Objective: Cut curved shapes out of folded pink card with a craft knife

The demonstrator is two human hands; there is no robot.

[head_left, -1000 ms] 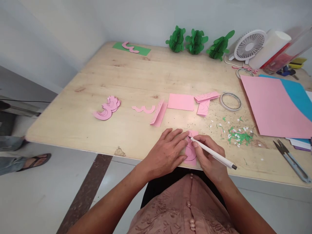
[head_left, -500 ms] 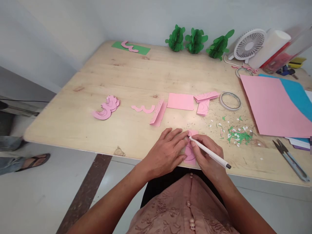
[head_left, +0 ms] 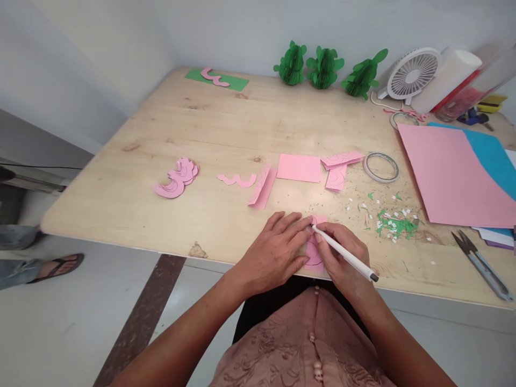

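My right hand (head_left: 342, 250) grips a white pen (head_left: 349, 255), its tip on a pink paper piece (head_left: 314, 258) at the table's front edge. A dark curved outline shows on that paper. My left hand (head_left: 280, 250) lies flat with fingers stretched, pressing at the paper's left side and covering part of it. Beyond the hands lie a folded pink paper with drawn curves (head_left: 263, 188), a wavy pink cutout (head_left: 237, 180), a pink rectangle (head_left: 298, 167) and more folded pink pieces (head_left: 341, 167). A stack of wavy pink cutouts (head_left: 177, 180) is farther left.
Tape roll (head_left: 381, 167), green and white scraps (head_left: 395, 223), thread snips (head_left: 481, 266) and large pink sheets (head_left: 455, 172) occupy the right. Green paper trees (head_left: 324, 67) and a small fan (head_left: 413, 75) stand at the back. A person's foot (head_left: 60, 266) shows at left.
The pen's rear end has tilted slightly to the left and down as my right hand shifts a little. My left hand stays in place.
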